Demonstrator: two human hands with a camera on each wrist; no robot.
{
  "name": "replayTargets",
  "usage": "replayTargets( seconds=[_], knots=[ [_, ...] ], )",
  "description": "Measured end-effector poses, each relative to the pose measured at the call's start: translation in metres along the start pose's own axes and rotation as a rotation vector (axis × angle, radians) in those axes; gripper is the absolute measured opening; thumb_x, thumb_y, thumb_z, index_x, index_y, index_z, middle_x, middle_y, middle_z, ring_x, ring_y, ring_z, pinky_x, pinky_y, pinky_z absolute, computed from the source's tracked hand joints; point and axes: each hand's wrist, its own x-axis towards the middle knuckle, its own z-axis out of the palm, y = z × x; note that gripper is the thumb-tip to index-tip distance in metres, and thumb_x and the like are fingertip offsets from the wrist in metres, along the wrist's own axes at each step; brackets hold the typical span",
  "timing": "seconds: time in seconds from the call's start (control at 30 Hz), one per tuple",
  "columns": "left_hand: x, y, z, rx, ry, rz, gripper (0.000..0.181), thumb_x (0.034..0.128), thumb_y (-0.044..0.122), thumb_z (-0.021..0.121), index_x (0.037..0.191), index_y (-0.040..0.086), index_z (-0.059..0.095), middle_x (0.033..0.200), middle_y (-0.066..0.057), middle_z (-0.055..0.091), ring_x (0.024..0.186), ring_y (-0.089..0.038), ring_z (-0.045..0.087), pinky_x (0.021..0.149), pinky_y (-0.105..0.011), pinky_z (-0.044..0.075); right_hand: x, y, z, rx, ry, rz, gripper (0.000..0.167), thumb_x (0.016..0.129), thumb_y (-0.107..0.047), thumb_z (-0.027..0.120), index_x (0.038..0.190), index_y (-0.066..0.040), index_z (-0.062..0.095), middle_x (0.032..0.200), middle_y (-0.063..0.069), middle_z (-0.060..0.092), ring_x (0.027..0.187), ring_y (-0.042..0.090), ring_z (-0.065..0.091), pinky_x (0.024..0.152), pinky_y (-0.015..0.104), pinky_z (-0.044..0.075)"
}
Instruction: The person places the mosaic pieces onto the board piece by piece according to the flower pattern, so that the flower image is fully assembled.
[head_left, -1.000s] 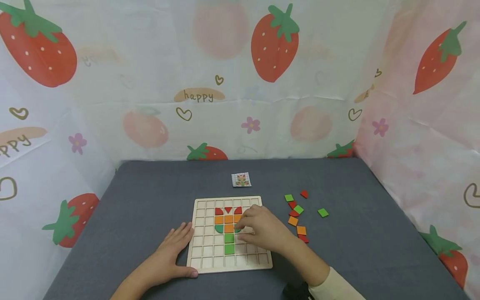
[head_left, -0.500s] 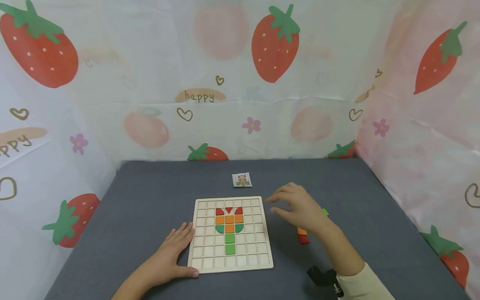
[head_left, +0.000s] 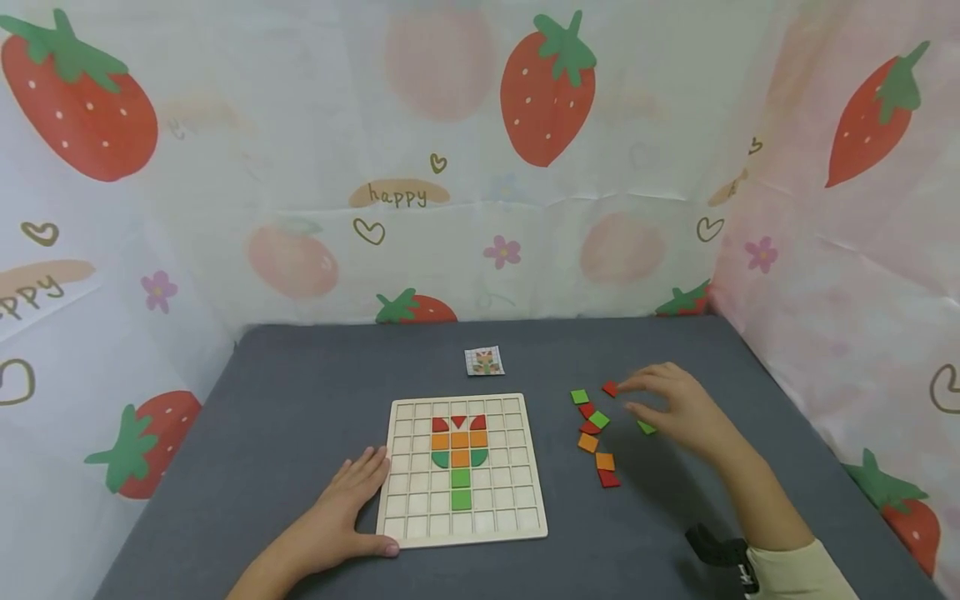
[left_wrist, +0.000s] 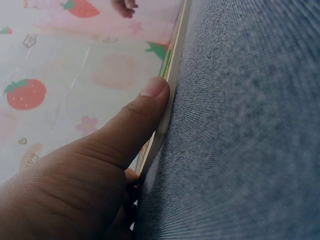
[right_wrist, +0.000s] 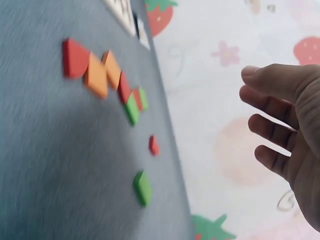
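Observation:
A wooden grid board (head_left: pixel 510 522) holds red, orange, teal and green pieces in a flower-like figure. My left hand (head_left: pixel 337 512) rests along its left edge, thumb at the lower left corner; the left wrist view shows the thumb (left_wrist: pixel 135 120) against the board's side. Over the loose pieces at the right hovers my right hand (head_left: pixel 678 408), fingers relaxed and holding nothing, its fingertips near a small red piece (head_left: pixel 611 389). In the right wrist view that hand (right_wrist: pixel 285 110) is apart from the red piece (right_wrist: pixel 154 145) and a green square (right_wrist: pixel 142 188).
Behind the board lies a small pattern card (head_left: pixel 484 361). Between the board and my right hand are loose green, red and orange pieces, among them an orange square (head_left: pixel 588 442). A printed curtain (head_left: pixel 300 167) stands behind the grey table (head_left: pixel 322 375).
My right hand has left the board and moved right, across the loose pieces, uncovering the teal piece on the board's figure. My left hand has stayed at the board's edge.

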Motion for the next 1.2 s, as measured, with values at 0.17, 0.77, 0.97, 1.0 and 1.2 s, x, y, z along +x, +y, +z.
replayTargets(
  seconds=[0.17, 0.77, 0.97, 1.0, 1.2],
  knots=[
    [0.001, -0.001, 0.001, 0.004, 0.005, 0.002, 0.129, 0.067, 0.075, 0.079, 0.161, 0.003, 0.027, 0.17, -0.013, 0.021, 0.159, -0.036, 0.01, 0.126, -0.061, 0.007, -0.01, 0.016, 0.0, 0.009, -0.016, 0.034, 0.028, 0.088, -0.007, 0.08, 0.115, -0.015, 0.076, 0.117, 0.003, 0.07, 0.112, 0.027, 0.059, 0.091, 0.054, 0.052],
    [0.001, 0.0, 0.0, -0.004, 0.003, -0.009, 0.129, 0.0667, 0.074, 0.08, 0.162, 0.004, 0.027, 0.17, -0.013, 0.02, 0.159, -0.035, 0.009, 0.127, -0.059, 0.006, -0.031, 0.061, 0.014, 0.06, -0.151, 0.207, 0.036, 0.09, -0.011, 0.079, 0.125, -0.006, 0.072, 0.123, 0.011, 0.066, 0.113, 0.033, 0.059, 0.095, 0.057, 0.051],
    [0.0, 0.001, -0.001, -0.008, 0.003, -0.003, 0.129, 0.0676, 0.074, 0.08, 0.162, 0.004, 0.027, 0.17, -0.012, 0.021, 0.159, -0.035, 0.009, 0.127, -0.059, 0.006, -0.034, 0.071, 0.018, 0.079, -0.181, 0.203, 0.042, 0.087, -0.014, 0.082, 0.126, -0.004, 0.071, 0.122, 0.012, 0.066, 0.115, 0.035, 0.059, 0.098, 0.058, 0.049],
    [0.0, 0.001, -0.001, -0.01, 0.004, -0.002, 0.128, 0.0677, 0.073, 0.08, 0.162, 0.004, 0.027, 0.17, -0.012, 0.021, 0.159, -0.035, 0.009, 0.127, -0.059, 0.006, -0.034, 0.072, 0.018, 0.086, -0.187, 0.204, 0.043, 0.087, -0.015, 0.083, 0.126, -0.004, 0.071, 0.121, 0.012, 0.066, 0.115, 0.035, 0.059, 0.098, 0.058, 0.049],
    [-0.001, -0.001, 0.001, -0.008, 0.006, 0.002, 0.128, 0.0674, 0.073, 0.08, 0.162, 0.005, 0.027, 0.17, -0.011, 0.021, 0.159, -0.033, 0.009, 0.126, -0.058, 0.005, -0.036, 0.075, 0.021, 0.111, -0.215, 0.202, 0.043, 0.087, -0.019, 0.083, 0.125, -0.003, 0.071, 0.121, 0.012, 0.067, 0.113, 0.034, 0.06, 0.096, 0.056, 0.051]
  ],
)
